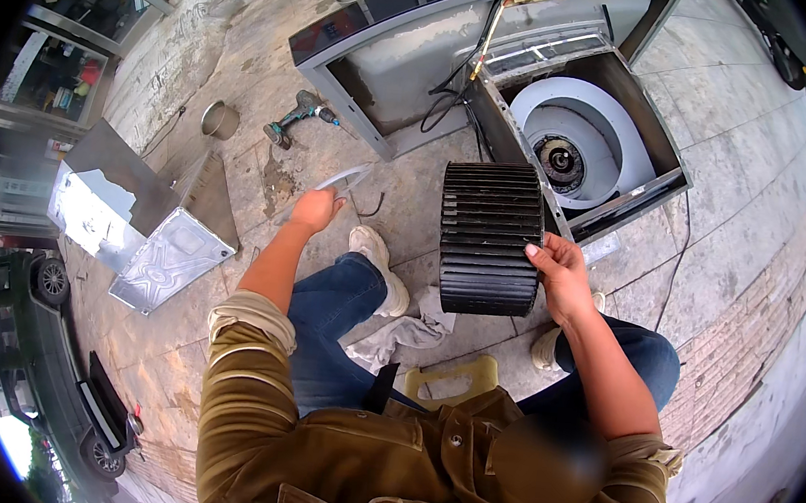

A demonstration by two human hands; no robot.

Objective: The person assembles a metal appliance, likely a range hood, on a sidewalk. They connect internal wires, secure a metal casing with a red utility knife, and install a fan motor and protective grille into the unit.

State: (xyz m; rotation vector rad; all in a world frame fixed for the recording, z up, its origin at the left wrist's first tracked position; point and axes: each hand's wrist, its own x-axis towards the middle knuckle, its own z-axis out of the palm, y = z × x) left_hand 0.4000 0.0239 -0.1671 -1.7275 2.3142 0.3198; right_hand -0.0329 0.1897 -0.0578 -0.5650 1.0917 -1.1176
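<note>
My right hand (562, 280) grips the rim of a black blower wheel (490, 240), a drum of many narrow blades, with the thumb on its near side. The wheel hangs upright in front of my knees, beside the open fan box (661, 202). Inside that box is a pale round fan housing (612, 126) with a dirty dark motor hub (561, 164) at its centre. Out to the left, my left hand (316, 208) is closed on a thin, pale curved strip (344, 177), blurred in part, low over the paving.
A cordless drill (291, 125) and a metal cup (220, 120) lie beyond my left hand. Bent sheet-metal panels (177, 256) stand at left. The range hood body (379, 87) with loose black cables is ahead. A rag (400, 336) and yellow stool (454, 381) are below me.
</note>
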